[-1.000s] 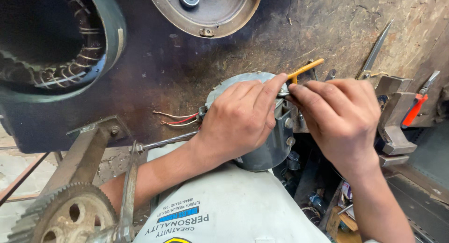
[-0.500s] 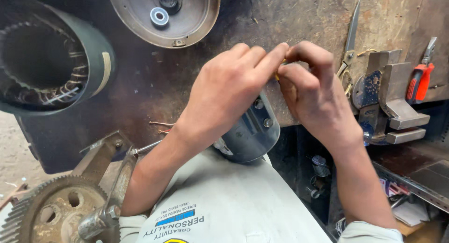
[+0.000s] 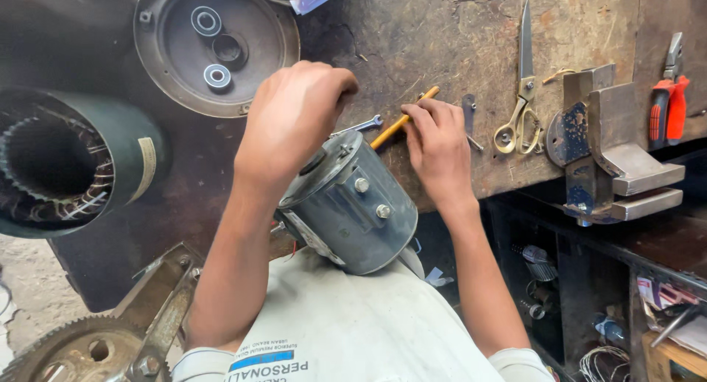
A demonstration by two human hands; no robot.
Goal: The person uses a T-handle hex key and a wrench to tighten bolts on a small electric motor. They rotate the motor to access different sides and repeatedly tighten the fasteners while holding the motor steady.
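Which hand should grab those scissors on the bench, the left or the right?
Probably the right hand. It lies on the bench holding a yellow stick, with the scissors just beyond it on that side. The left hand is on top of the grey motor, farther from them.

Soft daylight falls evenly across the scene, brightest on the bare wooden worktop (image 3: 442, 29) toward its far right corner, where the grain and scratches read crisply. The left part of the worktop is dark and low in contrast, and the hollow of the motor stator (image 3: 66, 161) sinks into near black. The grey motor housing (image 3: 353, 205) shows a mild sheen with small highlights on its bolts, without harsh glare. The left hand (image 3: 294, 117) casts only a faint, soft shadow. Shelves below the worktop's near edge lie in deep shade. Focus is sharp throughout, with no motion blur; lines bend slightly toward the picture's edges.
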